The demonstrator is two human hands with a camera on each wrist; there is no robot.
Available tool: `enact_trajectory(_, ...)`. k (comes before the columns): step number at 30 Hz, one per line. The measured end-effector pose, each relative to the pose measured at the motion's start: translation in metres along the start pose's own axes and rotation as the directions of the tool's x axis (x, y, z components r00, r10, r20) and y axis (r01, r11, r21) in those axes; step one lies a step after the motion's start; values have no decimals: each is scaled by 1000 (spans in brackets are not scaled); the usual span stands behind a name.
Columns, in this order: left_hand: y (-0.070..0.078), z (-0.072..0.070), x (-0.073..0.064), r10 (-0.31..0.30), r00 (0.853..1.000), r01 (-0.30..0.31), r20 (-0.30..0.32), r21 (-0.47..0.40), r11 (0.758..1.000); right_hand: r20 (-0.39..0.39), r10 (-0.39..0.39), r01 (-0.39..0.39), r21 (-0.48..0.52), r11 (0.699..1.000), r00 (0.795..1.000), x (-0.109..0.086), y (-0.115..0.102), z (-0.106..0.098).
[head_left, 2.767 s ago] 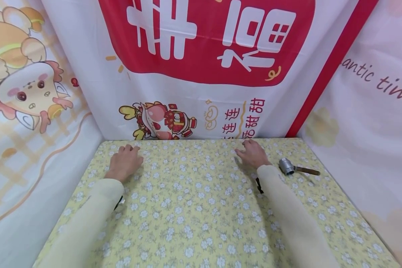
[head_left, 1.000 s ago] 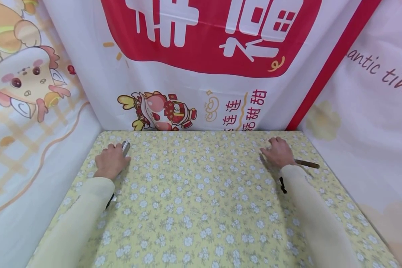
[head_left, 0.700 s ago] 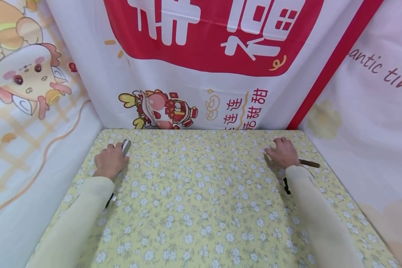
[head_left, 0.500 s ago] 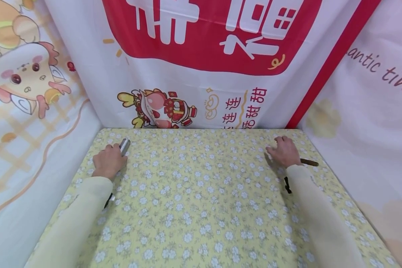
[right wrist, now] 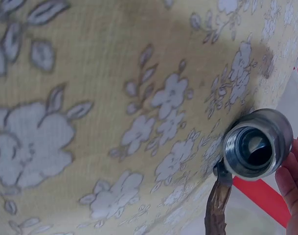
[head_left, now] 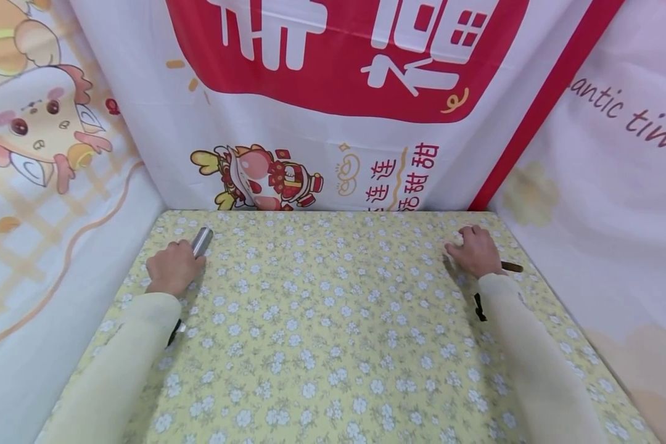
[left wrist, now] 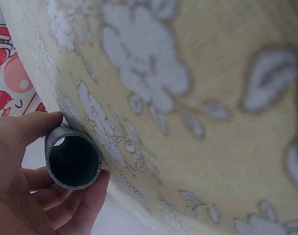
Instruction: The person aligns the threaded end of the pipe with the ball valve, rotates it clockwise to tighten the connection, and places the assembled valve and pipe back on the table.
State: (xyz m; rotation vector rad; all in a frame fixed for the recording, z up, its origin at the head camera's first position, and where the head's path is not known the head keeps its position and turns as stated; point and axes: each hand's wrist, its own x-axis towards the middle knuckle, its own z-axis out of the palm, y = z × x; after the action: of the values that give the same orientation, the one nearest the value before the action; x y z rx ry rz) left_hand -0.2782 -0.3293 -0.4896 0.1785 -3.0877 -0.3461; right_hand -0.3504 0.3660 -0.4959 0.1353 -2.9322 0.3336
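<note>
My left hand [head_left: 173, 266], at the far left of the table, grips a short grey metal pipe [head_left: 202, 241]. In the left wrist view the thumb lies on top of the pipe [left wrist: 73, 156] and the fingers bend beneath its hollow end. At the far right my right hand [head_left: 475, 251] is over a metal ball valve with a brown lever handle [head_left: 512, 267]. The right wrist view shows the valve's threaded opening and body [right wrist: 259, 144], with fingertips [right wrist: 288, 181] right at its side and the thumb apart from it. In the head view the hand hides the valve body.
Yellow floral cloth covers the table [head_left: 316, 345]. A white and red printed curtain [head_left: 333, 160] hangs along the back edge, and further printed cloths stand at the left [head_left: 89, 246] and right [head_left: 599, 216] sides.
My left hand has moved left, and the pipe, hidden at first, now shows in its grip. My right hand has moved right over the valve, which lay uncovered in the earliest frame.
</note>
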Motion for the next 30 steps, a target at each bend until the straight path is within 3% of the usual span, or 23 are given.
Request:
enact_trajectory(7,-5,1,2,2,1000,-2,3,-26,1000,2,3,-3,-8,1000,1000,-5,4,1)
enact_trajectory(15,-4,-2,4,7,999,-10,-43,-77,997,-4,-25,25,9,1000,1000,-16,11,0)
enact_trajectory(30,5,-5,7,16,1000,-14,9,-147,989,-7,13,-13,-16,1000,1000,-23,18,2)
